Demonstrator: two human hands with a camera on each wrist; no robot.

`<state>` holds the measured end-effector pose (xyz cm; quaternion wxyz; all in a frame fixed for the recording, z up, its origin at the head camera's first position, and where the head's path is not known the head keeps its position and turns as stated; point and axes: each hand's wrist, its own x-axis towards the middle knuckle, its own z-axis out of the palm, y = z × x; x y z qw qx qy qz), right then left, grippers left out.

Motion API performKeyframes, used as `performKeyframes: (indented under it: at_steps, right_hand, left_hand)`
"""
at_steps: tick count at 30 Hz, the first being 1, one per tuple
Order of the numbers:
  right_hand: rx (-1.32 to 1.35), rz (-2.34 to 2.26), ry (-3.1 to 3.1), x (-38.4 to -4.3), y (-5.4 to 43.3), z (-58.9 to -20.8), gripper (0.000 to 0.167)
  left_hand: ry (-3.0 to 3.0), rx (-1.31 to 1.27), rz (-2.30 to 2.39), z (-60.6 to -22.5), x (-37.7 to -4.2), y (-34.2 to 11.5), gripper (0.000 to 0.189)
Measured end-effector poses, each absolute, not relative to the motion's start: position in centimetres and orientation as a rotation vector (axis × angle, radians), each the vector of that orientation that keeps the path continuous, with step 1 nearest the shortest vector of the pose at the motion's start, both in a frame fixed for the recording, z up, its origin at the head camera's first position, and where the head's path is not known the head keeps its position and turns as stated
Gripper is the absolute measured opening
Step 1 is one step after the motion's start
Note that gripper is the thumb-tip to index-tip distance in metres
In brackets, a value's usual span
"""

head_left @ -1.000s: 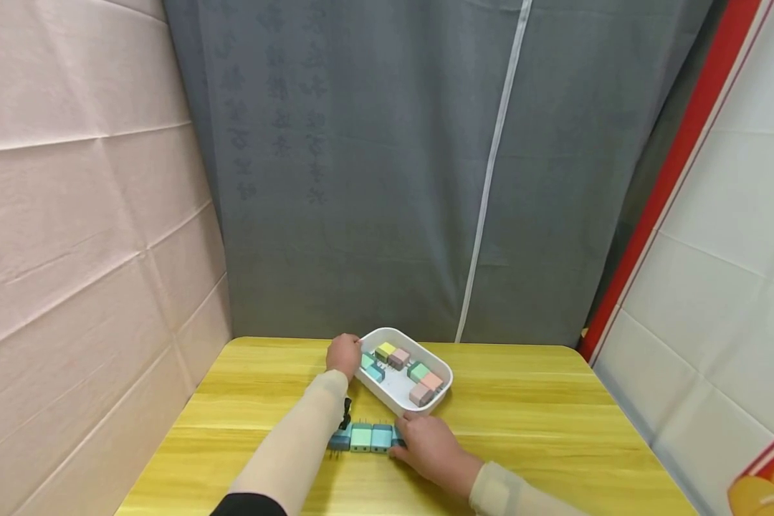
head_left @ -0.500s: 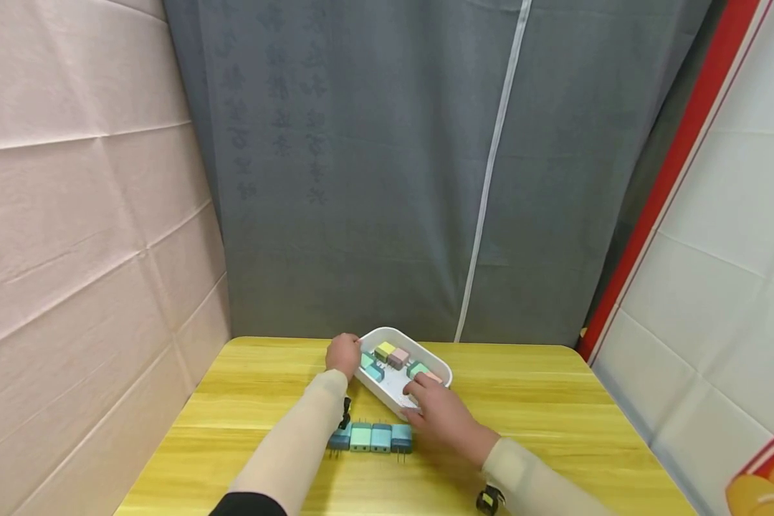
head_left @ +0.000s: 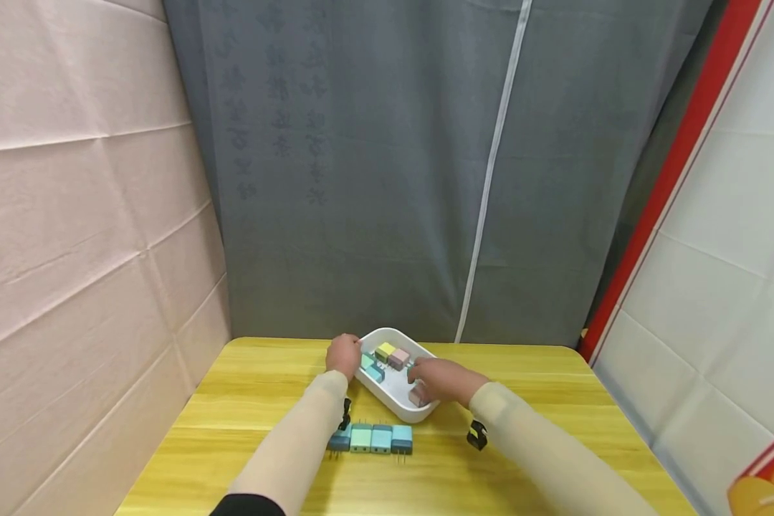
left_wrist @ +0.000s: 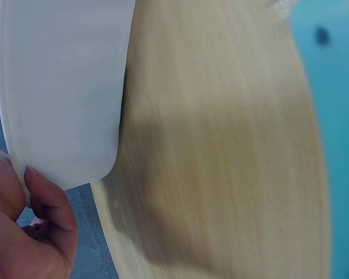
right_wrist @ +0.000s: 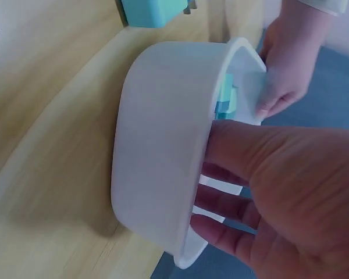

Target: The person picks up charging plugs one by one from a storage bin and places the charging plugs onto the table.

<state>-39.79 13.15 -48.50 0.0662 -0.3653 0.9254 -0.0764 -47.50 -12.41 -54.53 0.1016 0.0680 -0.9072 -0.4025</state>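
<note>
Left hand [head_left: 344, 355] pinches tray [head_left: 392, 388] at ten o'clock; a block [head_left: 418, 397] is nearer right hand [head_left: 445, 380], at its seven o'clock; can't tell that grip.

tray [head_left: 396, 388]: white | row of blocks [head_left: 380, 438]: blue, mint | table [head_left: 535, 423]: yellow, wood-grained | curtain [head_left: 374, 165]: grey

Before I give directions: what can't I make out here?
- Head: whether the right hand grips anything; the hand covers it.
- Right wrist: ends of the fingers, behind the wall of the white tray.
- Head: left end of the block row, behind the left sleeve.
- Left wrist: blue object, cut off by the right edge.
</note>
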Motion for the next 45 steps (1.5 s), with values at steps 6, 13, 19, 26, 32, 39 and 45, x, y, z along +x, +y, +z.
performKeyframes:
  at_steps: [6,13,19,26,32,39,45]
  right_hand:
    - [-1.099,-0.066,2.77,-40.4,12.0,-49.1,0.015]
    - [-1.041,-0.07,2.775,-41.1,11.6,-50.2,0.016]
    - [-1.013,-0.082,2.777,-41.3,11.5,-50.4,0.016]
    - [-1.039,-0.043,2.778,-40.8,11.3,-50.1,0.012]
    - [-1.054,-0.057,2.766,-41.3,11.1,-50.8,0.011]
    - [-1.034,-0.126,2.76,-41.4,11.0,-51.1,0.013]
    - [-1.056,-0.14,2.758,-41.5,11.1,-51.2,0.017]
  left_hand:
    - [-2.684,0.209,-1.23,-54.5,-47.5,-12.3,0.026]
    - [-2.696,0.199,-1.228,-54.6,-47.5,-12.3,0.026]
    - [-2.692,0.211,-1.246,-54.4,-47.4,-12.4,0.026]
    - [-2.695,0.204,-1.209,-54.5,-47.4,-12.4,0.026]
    - [-2.691,0.215,-1.23,-54.4,-47.4,-12.4,0.026]
    - [-2.689,0.226,-1.231,-54.4,-47.3,-12.4,0.026]
    - [-2.702,0.229,-1.226,-54.2,-47.3,-12.3,0.027]
